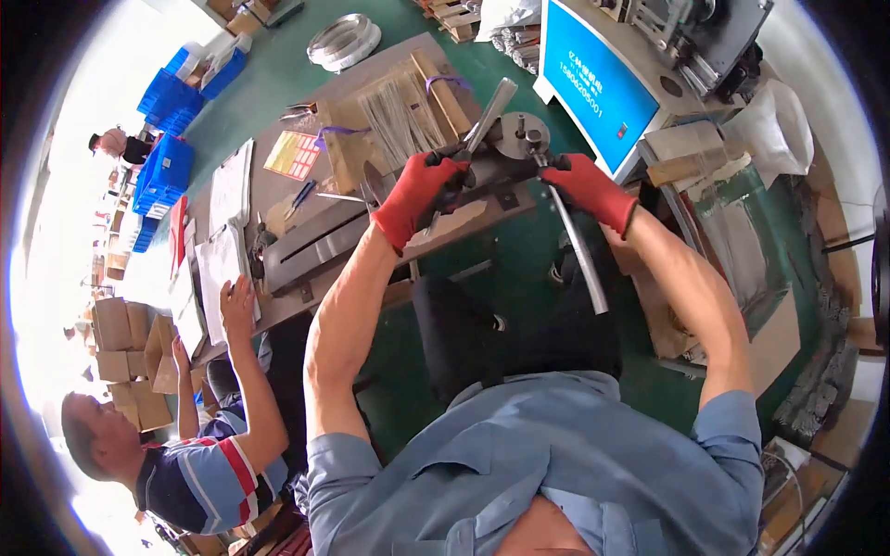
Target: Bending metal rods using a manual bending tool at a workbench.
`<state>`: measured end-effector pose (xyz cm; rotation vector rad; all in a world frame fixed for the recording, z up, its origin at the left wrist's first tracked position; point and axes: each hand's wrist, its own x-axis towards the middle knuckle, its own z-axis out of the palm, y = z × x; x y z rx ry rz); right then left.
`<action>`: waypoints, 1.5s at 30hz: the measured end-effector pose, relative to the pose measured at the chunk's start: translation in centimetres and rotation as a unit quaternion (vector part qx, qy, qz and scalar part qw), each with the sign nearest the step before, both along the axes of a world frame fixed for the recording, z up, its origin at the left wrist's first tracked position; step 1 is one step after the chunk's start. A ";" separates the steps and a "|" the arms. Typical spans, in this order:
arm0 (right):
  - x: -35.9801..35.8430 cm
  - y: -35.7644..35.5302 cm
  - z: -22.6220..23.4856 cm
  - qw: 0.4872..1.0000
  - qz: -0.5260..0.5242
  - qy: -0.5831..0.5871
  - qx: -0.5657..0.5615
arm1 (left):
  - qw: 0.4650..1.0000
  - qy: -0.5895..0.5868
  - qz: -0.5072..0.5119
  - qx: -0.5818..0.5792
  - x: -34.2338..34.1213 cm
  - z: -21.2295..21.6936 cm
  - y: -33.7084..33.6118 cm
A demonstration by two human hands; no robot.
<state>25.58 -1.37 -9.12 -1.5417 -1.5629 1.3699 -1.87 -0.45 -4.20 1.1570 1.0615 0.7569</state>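
Apparently mid-work, left hand (428, 195) and right hand (588, 192) are gripping metal bars (581, 259); farther left, thin rods (405, 120) are lying, perhaps unfinished.

Matt red cloth gloves (401, 211) cover the left hand (422, 192) and right hand (591, 192); their dark fingers (451, 178) look smoother. The bar (493, 107) rising from the left fingers is bright, smooth metal; the rod (578, 255) running down from the right fingers is shiny metal. Between both hands' fingers, the disc (510, 145) is duller metal. Beyond the left fingers lie thin metal wires (397, 116) and a matt wooden strip (440, 95). Past the right fingers, the panel (593, 79) looks smooth and glossy. Below the fingers, the shirt (519, 440) is matt, creased cloth.
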 end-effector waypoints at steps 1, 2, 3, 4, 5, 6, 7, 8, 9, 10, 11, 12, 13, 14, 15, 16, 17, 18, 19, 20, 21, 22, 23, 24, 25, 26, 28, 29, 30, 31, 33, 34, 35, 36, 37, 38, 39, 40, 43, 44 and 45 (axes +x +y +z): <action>1.1 0.5 -0.2 0.998 0.019 -0.046 0.046 | 1.000 -0.018 0.003 -0.009 0.3 0.4 0.1; 1.7 0.8 -0.4 0.991 0.040 -0.090 0.092 | 0.999 -0.035 0.007 -0.018 0.3 0.7 0.1; 1.2 0.8 0.4 0.991 0.047 -0.088 0.092 | 0.999 -0.033 0.014 -0.019 -0.2 0.6 0.1; 1.1 0.6 1.5 0.987 0.045 -0.138 0.075 | 0.999 -0.045 0.019 -0.010 -0.6 0.5 0.1; 1.1 0.5 2.3 0.979 0.038 -0.191 0.059 | 0.998 -0.059 0.019 -0.001 -0.8 0.5 0.3; 1.5 0.5 2.1 0.979 0.041 -0.190 0.060 | 0.998 -0.059 0.023 0.000 -1.1 0.6 0.5; 2.2 0.7 1.7 0.947 0.052 -0.262 0.177 | 0.999 -0.046 0.008 0.007 -1.5 0.9 0.7; 2.6 0.9 1.7 0.896 0.061 -0.330 0.292 | 0.999 -0.033 -0.007 0.016 -1.9 1.4 1.0; 3.1 1.3 2.3 0.901 0.086 -0.344 0.249 | 0.999 -0.032 -0.004 0.019 -2.3 1.9 1.3; 3.6 1.5 2.0 0.900 0.088 -0.343 0.253 | 0.990 0.092 -0.009 0.109 -3.0 2.5 1.7; 4.5 1.7 1.6 0.883 0.089 -0.356 0.293 | 0.956 0.213 -0.014 0.198 -3.6 2.8 2.4; 4.4 2.0 1.6 0.864 0.096 -0.361 0.338 | 0.955 0.219 -0.004 0.202 -5.4 3.1 3.2; 4.3 2.5 1.8 0.868 0.110 -0.371 0.310 | 0.855 0.348 -0.007 0.385 -7.8 3.0 4.4; 4.4 2.7 1.9 0.866 0.113 -0.370 0.316 | 0.706 0.454 -0.013 0.544 -9.9 3.2 5.5; 5.0 2.7 1.9 0.871 0.105 -0.366 0.311 | 0.697 0.495 -0.040 0.517 -11.1 4.0 6.5; 5.3 2.8 2.0 0.876 0.098 -0.359 0.308 | 0.684 0.537 -0.066 0.489 -12.4 5.2 7.3; 4.9 3.0 2.3 0.876 0.118 -0.360 0.299 | 0.589 0.628 -0.038 0.507 -14.6 5.2 8.0; 4.9 3.3 2.3 0.875 0.119 -0.357 0.304 | 0.567 0.633 -0.033 0.526 -16.6 4.7 9.1; 5.2 3.3 2.3 0.869 0.123 -0.359 0.317 | 0.498 0.657 -0.053 0.563 -18.2 4.5 10.1; 5.2 3.4 2.3 0.863 0.127 -0.359 0.331 | 0.425 0.678 -0.074 0.595 -19.2 4.6 10.6; 5.2 3.5 2.3 0.867 0.124 -0.346 0.336 | 0.422 0.680 -0.073 0.595 -19.7 4.3 11.1; 5.3 3.6 2.4 0.867 0.123 -0.344 0.338 | 0.403 0.693 -0.115 0.587 -20.2 3.9 11.7; 5.3 3.6 2.7 0.870 0.127 -0.345 0.328 | 0.382 0.704 -0.158 0.577 -20.4 3.6 12.3; 5.3 3.6 2.6 0.874 0.130 -0.345 0.317 | 0.380 0.706 -0.158 0.576 -20.5 3.2 12.9; 5.4 3.7 2.2 0.874 0.125 -0.340 0.324 | 0.385 0.678 -0.181 0.599 -20.4 2.6 13.6; 5.3 3.7 2.6 0.873 0.125 -0.339 0.327 | 0.388 0.650 -0.201 0.622 -20.1 2.6 14.1; 5.1 3.6 3.5 0.871 0.128 -0.340 0.330 | 0.387 0.640 -0.210 0.629 -19.5 2.4 14.9; 5.2 3.6 3.5 0.871 0.126 -0.340 0.330 | 0.368 0.628 -0.222 0.648 -18.5 2.2 15.4; 5.3 3.6 3.4 0.869 0.130 -0.346 0.329 | 0.348 0.616 -0.235 0.667 -17.7 2.0 15.8; 5.4 3.7 3.3 0.867 0.134 -0.353 0.327 | 0.350 0.632 -0.251 0.644 -17.4 1.2 16.5; 5.5 3.7 3.4 0.868 0.130 -0.348 0.329 | 0.357 0.629 -0.222 0.654 -16.4 -1.6 17.7; 5.4 3.8 3.4 0.870 0.131 -0.340 0.332 | 0.364 0.631 -0.193 0.658 -16.5 -3.0 18.0; 5.4 3.7 3.5 0.870 0.129 -0.341 0.331 | 0.361 0.645 -0.199 0.644 -16.6 -4.7 18.3; 5.1 3.8 3.5 0.871 0.135 -0.340 0.329 | 0.359 0.646 -0.200 0.643 -16.9 -6.0 18.3; 4.9 4.0 3.5 0.871 0.142 -0.338 0.328 | 0.356 0.663 -0.199 0.627 -17.1 -7.3 18.2; 5.2 4.0 3.3 0.871 0.139 -0.341 0.324 | 0.357 0.674 -0.200 0.615 -16.0 -7.8 17.8; 5.5 4.0 3.1 0.870 0.141 -0.346 0.323 | 0.357 0.702 -0.223 0.574 -15.3 -8.0 17.5; 5.8 4.0 2.9 0.868 0.144 -0.351 0.322 | 0.358 0.699 -0.224 0.576 -14.6 -8.1 17.4; 6.0 4.0 2.7 0.860 0.146 -0.370 0.318 | 0.357 0.744 -0.228 0.517 -13.9 -7.6 16.8; 5.9 4.0 2.9 0.860 0.146 -0.370 0.318 | 0.375 0.745 -0.212 0.510 -13.9 -7.1 16.6; 5.8 4.0 3.1 0.861 0.150 -0.376 0.307 | 0.393 0.745 -0.197 0.502 -13.9 -6.8 16.5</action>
